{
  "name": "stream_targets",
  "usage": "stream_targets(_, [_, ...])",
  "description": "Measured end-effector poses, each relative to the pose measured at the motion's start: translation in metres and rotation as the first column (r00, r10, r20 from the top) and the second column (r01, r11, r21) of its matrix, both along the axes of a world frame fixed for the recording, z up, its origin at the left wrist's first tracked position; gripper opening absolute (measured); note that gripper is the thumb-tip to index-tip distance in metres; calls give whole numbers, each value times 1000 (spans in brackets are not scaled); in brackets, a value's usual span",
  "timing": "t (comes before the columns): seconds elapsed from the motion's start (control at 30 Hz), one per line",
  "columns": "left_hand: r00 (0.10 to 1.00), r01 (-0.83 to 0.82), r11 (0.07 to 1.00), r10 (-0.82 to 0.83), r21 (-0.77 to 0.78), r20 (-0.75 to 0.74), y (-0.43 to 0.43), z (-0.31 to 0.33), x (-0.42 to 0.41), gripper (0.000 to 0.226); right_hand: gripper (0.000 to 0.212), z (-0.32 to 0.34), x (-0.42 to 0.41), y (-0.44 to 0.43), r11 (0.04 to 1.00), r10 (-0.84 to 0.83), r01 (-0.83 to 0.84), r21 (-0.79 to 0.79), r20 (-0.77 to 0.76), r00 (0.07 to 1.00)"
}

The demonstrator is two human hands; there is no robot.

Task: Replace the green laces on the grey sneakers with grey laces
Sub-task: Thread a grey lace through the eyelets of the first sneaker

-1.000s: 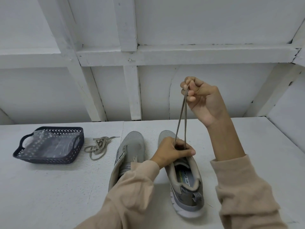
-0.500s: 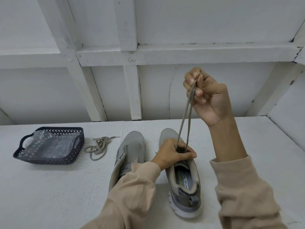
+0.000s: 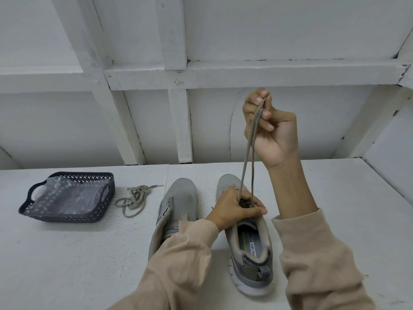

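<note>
Works at a white table (image 3: 67, 265) set against a white framed wall (image 3: 290, 41). Keeps both grey shoes near the middle, toes toward the wall and short of the far edge, with bare top on the near left and out to the right edge. Leaves a dark basket (image 3: 67, 218) holding a clear bag (image 3: 67, 198) at far left, well apart from the shoes, and a loose lace (image 3: 134, 199) tangled between basket and left shoe (image 3: 182, 198). Steadies the right shoe (image 3: 252, 256) with the left hand (image 3: 234, 211), fingers curled over the eyelets, sleeve across the left shoe's heel. Grips a dull grey-tan lace (image 3: 257, 117) in the right hand (image 3: 272, 130), raised high above the shoe, fingers curled round both ends. Holds the two flat strands taut, close together, from eyelets up to fist.
</note>
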State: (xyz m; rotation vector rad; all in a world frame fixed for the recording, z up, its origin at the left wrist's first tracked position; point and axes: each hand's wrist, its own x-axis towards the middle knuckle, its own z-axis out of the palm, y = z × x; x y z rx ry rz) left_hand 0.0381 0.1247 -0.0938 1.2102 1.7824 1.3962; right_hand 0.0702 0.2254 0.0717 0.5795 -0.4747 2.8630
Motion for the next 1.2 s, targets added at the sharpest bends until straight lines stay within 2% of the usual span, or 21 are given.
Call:
stream_targets(0.1, [1000,-17,1000,17,-9,12,0,1,0,21,17,-1,-6,8,989,-150,150,7,143,978])
stream_targets(0.23, [998,-40,999,40,-8,42,0,0,1,22,15,-9,-19,18,924,-382,360,129,335,861])
stream_targets(0.3, [997,-65,998,65,-22,29,0,0,1,27,13,-19,-24,24,911,-411,356,209,386,826])
stream_targets(0.4, [997,-82,996,82,-22,15,-3,4,2,26,13,-36,-22,30,829,-500,267,491,439,746])
stream_targets(0.5, [996,-82,997,83,-7,44,-4,7,3,28,35,-52,-8,38,653,-646,141,744,450,617])
stream_targets(0.53, [994,-90,996,90,4,56,-4,7,3,29,36,-56,-1,40,570,-691,85,817,420,588])
stream_targets(0.6, [993,-103,994,101,25,66,-4,7,4,35,25,-62,17,44,384,-754,-41,922,339,563])
stream_targets(0.67, [992,-106,994,103,35,71,-5,7,5,45,17,-67,38,44,220,-783,-170,961,278,556])
stream_targets(0.73, [992,-113,993,111,45,53,-5,8,5,51,34,-75,57,42,76,-791,-305,949,244,562])
stream_targets(0.77, [992,-116,992,114,56,47,-5,8,5,54,40,-79,64,39,34,-780,-370,928,256,571])
stream_targets(0.87, [991,-114,990,108,82,79,-5,8,6,67,35,-90,75,22,7,-711,-449,894,320,626])
stream_targets(0.97, [986,-115,988,101,99,135,-5,10,10,72,15,-101,74,8,47,-702,-325,945,262,662])
stream_targets(1.07, [984,-128,989,117,72,133,-7,12,10,62,12,-106,70,0,76,-734,-232,970,212,646])
stream_targets(1.13, [989,-120,991,114,65,91,-9,13,9,50,13,-106,70,-2,136,-742,-185,973,224,632])
stream_targets(1.2, [989,-99,992,89,81,118,-13,21,10,42,12,-103,70,-4,196,-736,-145,970,243,632])
